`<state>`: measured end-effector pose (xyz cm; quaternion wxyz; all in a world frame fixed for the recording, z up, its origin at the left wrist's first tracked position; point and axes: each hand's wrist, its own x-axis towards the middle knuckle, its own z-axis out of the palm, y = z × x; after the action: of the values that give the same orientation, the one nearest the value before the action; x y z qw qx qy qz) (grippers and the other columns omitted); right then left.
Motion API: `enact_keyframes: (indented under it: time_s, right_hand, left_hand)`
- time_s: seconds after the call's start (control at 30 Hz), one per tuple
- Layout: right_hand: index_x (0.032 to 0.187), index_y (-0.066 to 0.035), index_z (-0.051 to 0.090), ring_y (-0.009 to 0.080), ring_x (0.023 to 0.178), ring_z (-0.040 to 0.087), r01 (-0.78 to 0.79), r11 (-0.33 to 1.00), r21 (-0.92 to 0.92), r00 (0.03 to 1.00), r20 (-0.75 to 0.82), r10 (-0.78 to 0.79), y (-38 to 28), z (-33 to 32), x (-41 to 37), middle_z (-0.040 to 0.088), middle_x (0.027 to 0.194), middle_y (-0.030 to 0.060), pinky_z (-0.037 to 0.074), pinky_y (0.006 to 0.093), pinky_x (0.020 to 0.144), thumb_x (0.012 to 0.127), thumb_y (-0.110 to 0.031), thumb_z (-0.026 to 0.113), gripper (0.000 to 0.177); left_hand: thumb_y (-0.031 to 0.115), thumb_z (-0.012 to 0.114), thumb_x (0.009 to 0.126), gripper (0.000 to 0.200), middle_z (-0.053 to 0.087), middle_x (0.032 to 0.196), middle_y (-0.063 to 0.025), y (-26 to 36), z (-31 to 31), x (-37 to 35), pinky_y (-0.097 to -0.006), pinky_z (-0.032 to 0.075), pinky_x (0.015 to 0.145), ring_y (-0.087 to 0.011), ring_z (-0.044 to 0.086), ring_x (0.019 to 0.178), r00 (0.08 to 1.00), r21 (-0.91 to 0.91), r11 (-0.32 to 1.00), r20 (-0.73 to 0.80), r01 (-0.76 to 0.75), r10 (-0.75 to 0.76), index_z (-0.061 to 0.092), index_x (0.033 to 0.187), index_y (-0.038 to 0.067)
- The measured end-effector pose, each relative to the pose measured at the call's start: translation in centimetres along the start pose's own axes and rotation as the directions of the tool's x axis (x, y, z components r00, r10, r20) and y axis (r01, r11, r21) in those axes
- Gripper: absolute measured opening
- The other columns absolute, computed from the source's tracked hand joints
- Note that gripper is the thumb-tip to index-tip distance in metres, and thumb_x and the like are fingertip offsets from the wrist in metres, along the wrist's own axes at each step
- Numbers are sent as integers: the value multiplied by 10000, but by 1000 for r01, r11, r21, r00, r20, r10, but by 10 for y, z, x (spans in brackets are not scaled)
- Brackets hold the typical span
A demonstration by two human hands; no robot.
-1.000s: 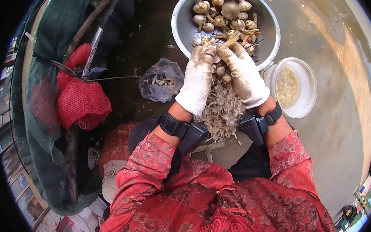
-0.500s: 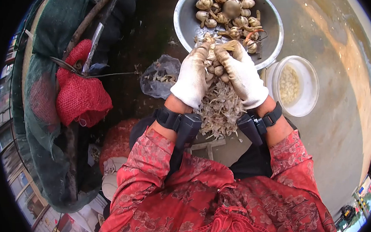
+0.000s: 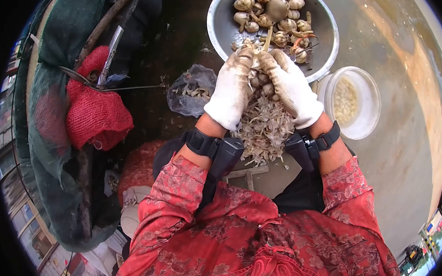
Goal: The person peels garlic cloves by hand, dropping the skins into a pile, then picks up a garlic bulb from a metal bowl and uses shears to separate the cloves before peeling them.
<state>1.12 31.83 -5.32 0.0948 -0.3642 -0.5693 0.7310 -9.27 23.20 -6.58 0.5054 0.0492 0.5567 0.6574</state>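
Note:
My left hand (image 3: 233, 89) and my right hand (image 3: 291, 88), both in white gloves with dirty fingers, meet at the near rim of a metal basin (image 3: 331, 55). Their fingers are closed together on a garlic bulb, mostly hidden by the gloves; its pale stalk (image 3: 268, 38) sticks up between them. Whole garlic bulbs (image 3: 287, 25) lie in the basin beyond. Below my hands, several loose cloves (image 3: 267, 88) rest on a heap of papery garlic skins (image 3: 263, 128).
A white tub (image 3: 374, 98) holding peeled cloves (image 3: 345, 100) stands right of my hands. To the left lie a clear plastic bag (image 3: 186, 104) with pale pieces and a red mesh sack (image 3: 98, 117) beside green netting (image 3: 55, 153).
The stalk between my fingers has turned from pointing right to standing upright. My right hand has shifted slightly, its fingers now closer to my left hand.

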Motion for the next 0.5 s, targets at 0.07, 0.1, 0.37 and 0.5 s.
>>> enact_keyframes:
  time_s: [0.07, 0.1, 0.37, 0.5]
  right_hand:
    - [1098, -46, 577, 35, 639, 510, -81, 996, 41, 996, 35, 79, 2, 0, 1, 597, 814, -6, 424, 207, 532, 982, -326, 491, 316]
    - [1091, -44, 582, 37, 641, 512, -31, 994, 104, 999, 11, 30, 8, 2, 2, 600, 814, -3, 427, 208, 538, 981, -323, 494, 312]
    - [1112, -43, 551, 12, 690, 531, -22, 995, 97, 1000, 19, 20, 2, 7, -1, 598, 865, -18, 427, 167, 570, 975, -276, 542, 270]
    - [1028, -1, 570, 75, 684, 587, 120, 989, -84, 993, -3, -121, 1, 13, -1, 637, 832, 30, 481, 236, 599, 943, -242, 579, 256]
  left_hand:
    - [329, 469, 981, 188, 528, 648, 53, 12, 3, -6, -167, 320, 400, -26, 415, 438, 997, -41, 997, 22, 71, -70, 555, 1020, 166]
    - [330, 466, 980, 186, 524, 638, 55, 17, 4, -9, -170, 323, 407, -29, 408, 431, 989, -82, 987, 50, 141, -137, 556, 1021, 173]
    - [387, 429, 983, 253, 507, 594, 61, 16, 1, -7, -209, 353, 406, -72, 410, 409, 958, -183, 941, 34, 286, -285, 562, 1007, 174]
    - [412, 409, 988, 364, 487, 535, 48, 16, -7, -2, -223, 347, 379, -84, 393, 378, 954, -197, 934, 32, 297, -297, 612, 950, 112]
